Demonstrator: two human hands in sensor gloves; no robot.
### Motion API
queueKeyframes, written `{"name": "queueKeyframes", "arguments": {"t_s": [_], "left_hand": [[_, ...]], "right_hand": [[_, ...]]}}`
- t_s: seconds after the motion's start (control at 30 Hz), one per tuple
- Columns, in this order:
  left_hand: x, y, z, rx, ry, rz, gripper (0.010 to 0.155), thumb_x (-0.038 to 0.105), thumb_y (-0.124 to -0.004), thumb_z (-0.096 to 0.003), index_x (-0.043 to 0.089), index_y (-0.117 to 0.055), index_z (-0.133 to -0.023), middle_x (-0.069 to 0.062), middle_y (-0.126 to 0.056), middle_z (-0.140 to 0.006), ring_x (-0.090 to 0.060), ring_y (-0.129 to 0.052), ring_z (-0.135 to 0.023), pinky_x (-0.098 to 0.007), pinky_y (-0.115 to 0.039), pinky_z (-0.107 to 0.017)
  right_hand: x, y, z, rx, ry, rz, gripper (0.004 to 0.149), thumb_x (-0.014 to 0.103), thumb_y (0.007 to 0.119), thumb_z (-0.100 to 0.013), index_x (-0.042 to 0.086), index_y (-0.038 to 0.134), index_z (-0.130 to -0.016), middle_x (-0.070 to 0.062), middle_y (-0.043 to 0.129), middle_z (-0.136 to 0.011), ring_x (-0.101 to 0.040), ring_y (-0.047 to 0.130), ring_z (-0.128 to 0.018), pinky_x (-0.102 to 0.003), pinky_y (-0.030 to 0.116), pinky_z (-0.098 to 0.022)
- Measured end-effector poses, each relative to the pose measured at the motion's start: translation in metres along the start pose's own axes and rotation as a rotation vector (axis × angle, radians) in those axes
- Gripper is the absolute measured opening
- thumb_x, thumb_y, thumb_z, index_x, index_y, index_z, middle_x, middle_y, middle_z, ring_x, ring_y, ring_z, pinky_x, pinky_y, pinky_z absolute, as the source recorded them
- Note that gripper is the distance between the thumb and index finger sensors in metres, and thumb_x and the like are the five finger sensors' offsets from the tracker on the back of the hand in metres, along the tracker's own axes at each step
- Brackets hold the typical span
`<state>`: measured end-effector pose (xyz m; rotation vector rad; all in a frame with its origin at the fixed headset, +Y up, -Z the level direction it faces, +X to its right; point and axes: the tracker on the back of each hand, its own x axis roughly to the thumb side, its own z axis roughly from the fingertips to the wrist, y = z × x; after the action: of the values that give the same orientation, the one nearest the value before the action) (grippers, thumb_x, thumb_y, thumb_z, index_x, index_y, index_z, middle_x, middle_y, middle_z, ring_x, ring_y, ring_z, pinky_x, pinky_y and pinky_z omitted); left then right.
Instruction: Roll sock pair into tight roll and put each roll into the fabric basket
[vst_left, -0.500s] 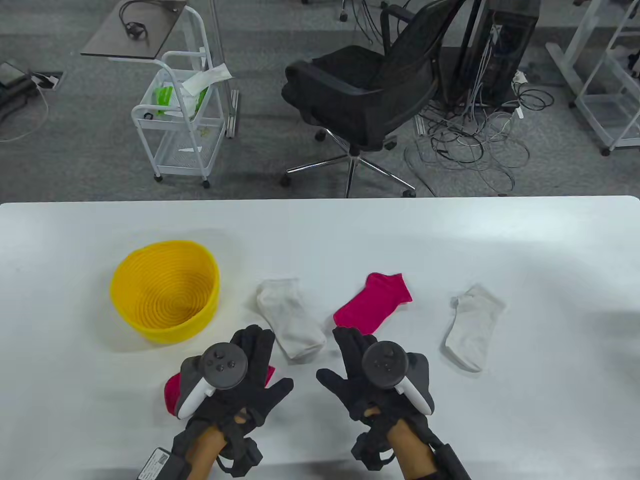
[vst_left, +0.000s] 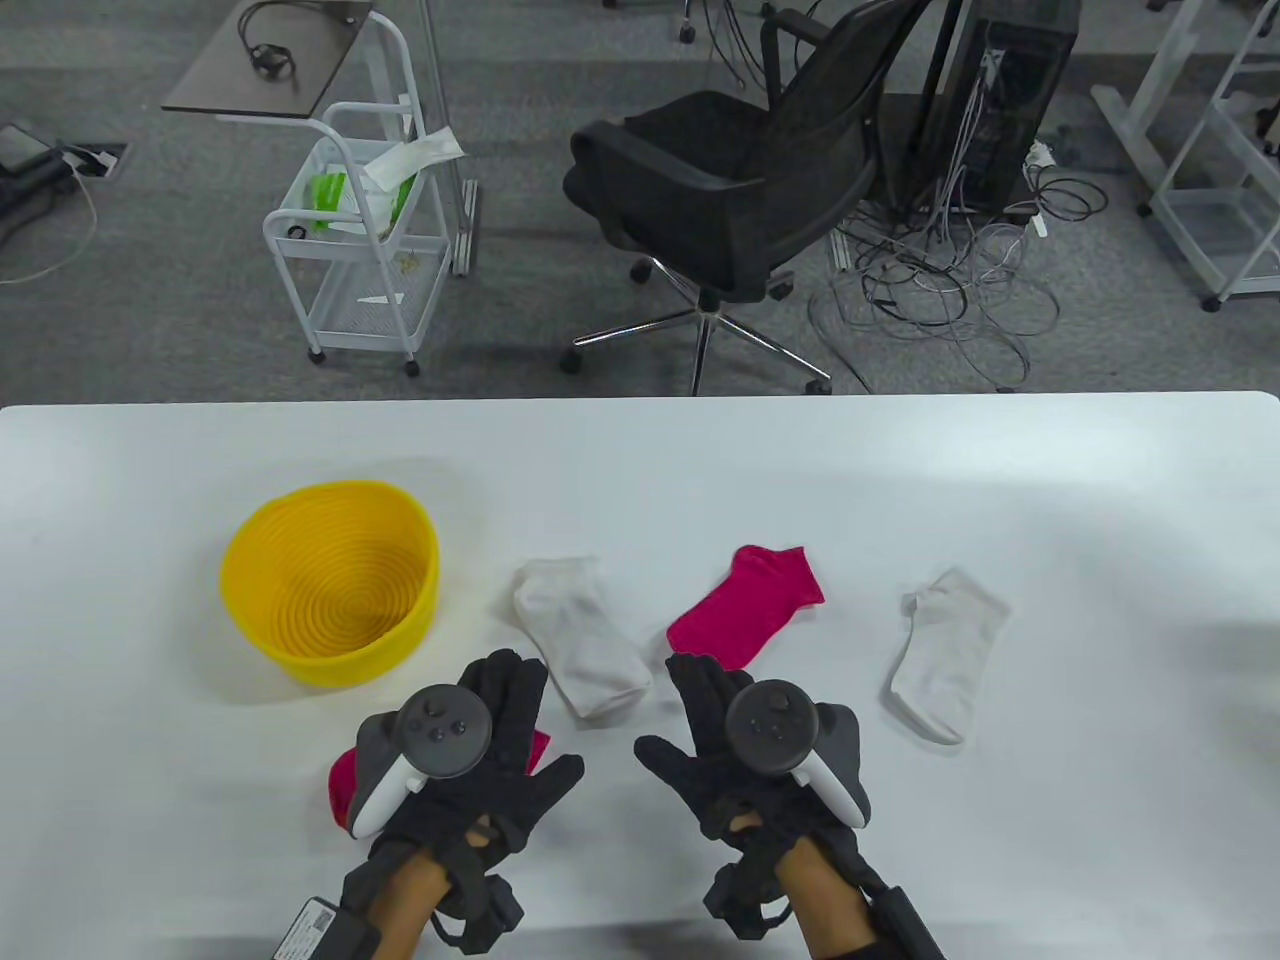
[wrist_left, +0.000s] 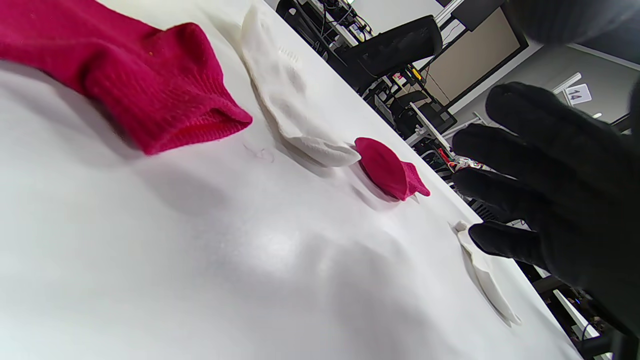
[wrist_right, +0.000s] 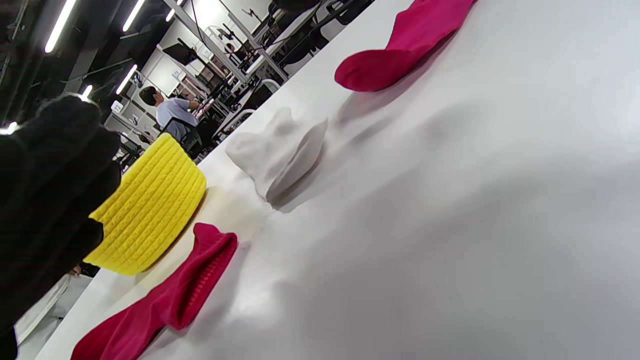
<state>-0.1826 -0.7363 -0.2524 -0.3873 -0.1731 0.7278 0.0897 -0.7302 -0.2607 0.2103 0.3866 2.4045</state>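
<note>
Both our hands hover low over the near edge of the table (vst_left: 1100, 480), palms down, fingers straight and spread, holding nothing. Four socks lie loose and unrolled, so no pair is matched yet and the basket (vst_left: 330, 580), beyond and to the left of the left hand (vst_left: 470, 760), looks empty from above. One pink sock (vst_left: 342, 785) lies directly under the left hand, mostly hidden by it in the table view; the left wrist view shows its ribbed cuff open on the table, and we cannot tell whether the palm touches it. Its mate, the second pink sock (vst_left: 745, 605), lies just beyond the fingertips of the right hand (vst_left: 740, 760), long axis running away and to the right, toe end nearest the fingers. A white sock (vst_left: 580, 635) lies between the two hands and just beyond them, long axis slanting away to the left; the other white sock (vst_left: 945, 655) lies to the right of the right hand, near but apart. We judge the pink pair the likeliest start: each hand has one pink sock closest, the left on top of its sock, the right a short reach forward. Bringing them together means carrying one across past the white sock in the middle.
</note>
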Motion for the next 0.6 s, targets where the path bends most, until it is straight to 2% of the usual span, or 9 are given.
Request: {"name": "queueKeyframes", "arguments": {"t_s": [0.1, 0.2, 0.33, 0.4, 0.5, 0.6], "left_hand": [[0.0, 0.0, 0.0, -0.005, 0.002, 0.004, 0.088, 0.071, -0.062, -0.0353, 0.047, -0.005, -0.098, 0.014, 0.009, -0.109, -0.017, 0.01, -0.108, -0.053, 0.001, -0.07], [0.002, 0.002, 0.001, -0.006, -0.005, 0.013, 0.088, 0.071, -0.062, -0.0353, 0.047, -0.006, -0.098, 0.014, 0.009, -0.109, -0.017, 0.01, -0.108, -0.053, 0.001, -0.07], [0.005, 0.004, 0.002, -0.005, -0.017, 0.024, 0.088, 0.071, -0.063, -0.0353, 0.047, -0.006, -0.098, 0.014, 0.009, -0.109, -0.018, 0.01, -0.108, -0.053, 0.001, -0.07], [0.007, 0.005, 0.003, -0.004, -0.025, 0.031, 0.088, 0.071, -0.063, -0.0355, 0.047, -0.006, -0.098, 0.014, 0.009, -0.109, -0.017, 0.01, -0.108, -0.053, 0.001, -0.07], [0.009, 0.006, 0.004, -0.008, -0.033, 0.033, 0.088, 0.071, -0.063, -0.0355, 0.047, -0.006, -0.098, 0.014, 0.009, -0.109, -0.017, 0.01, -0.108, -0.053, 0.001, -0.07], [0.011, 0.004, 0.003, -0.023, -0.038, 0.025, 0.088, 0.071, -0.063, -0.0355, 0.046, -0.006, -0.098, 0.014, 0.009, -0.109, -0.017, 0.009, -0.108, -0.053, 0.001, -0.07]], "right_hand": [[-0.002, -0.012, 0.001, -0.082, 0.017, -0.021, 0.091, 0.078, 0.057, -0.036, 0.033, 0.027, -0.109, -0.003, 0.032, -0.12, -0.042, 0.033, -0.112, -0.069, 0.039, -0.071], [-0.006, -0.033, 0.001, -0.163, 0.057, -0.005, 0.087, 0.07, 0.069, -0.038, 0.03, 0.036, -0.108, -0.003, 0.04, -0.118, -0.041, 0.04, -0.111, -0.067, 0.045, -0.071], [-0.013, -0.066, -0.004, -0.262, 0.162, 0.003, 0.082, 0.062, 0.08, -0.038, 0.032, 0.044, -0.106, 0.001, 0.05, -0.116, -0.036, 0.053, -0.11, -0.061, 0.054, -0.072], [-0.018, -0.087, -0.013, -0.311, 0.22, 0.0, 0.08, 0.057, 0.084, -0.038, 0.032, 0.049, -0.105, 0.0, 0.054, -0.115, -0.034, 0.059, -0.108, -0.059, 0.06, -0.071], [-0.026, -0.107, -0.026, -0.359, 0.295, 0.026, 0.079, 0.056, 0.085, -0.037, 0.032, 0.051, -0.104, 0.001, 0.058, -0.113, -0.032, 0.066, -0.105, -0.056, 0.064, -0.07], [-0.046, -0.125, -0.052, -0.364, 0.413, -0.001, 0.078, 0.054, 0.084, -0.037, 0.032, 0.051, -0.104, 0.001, 0.059, -0.113, -0.03, 0.07, -0.103, -0.054, 0.067, -0.068]]}}
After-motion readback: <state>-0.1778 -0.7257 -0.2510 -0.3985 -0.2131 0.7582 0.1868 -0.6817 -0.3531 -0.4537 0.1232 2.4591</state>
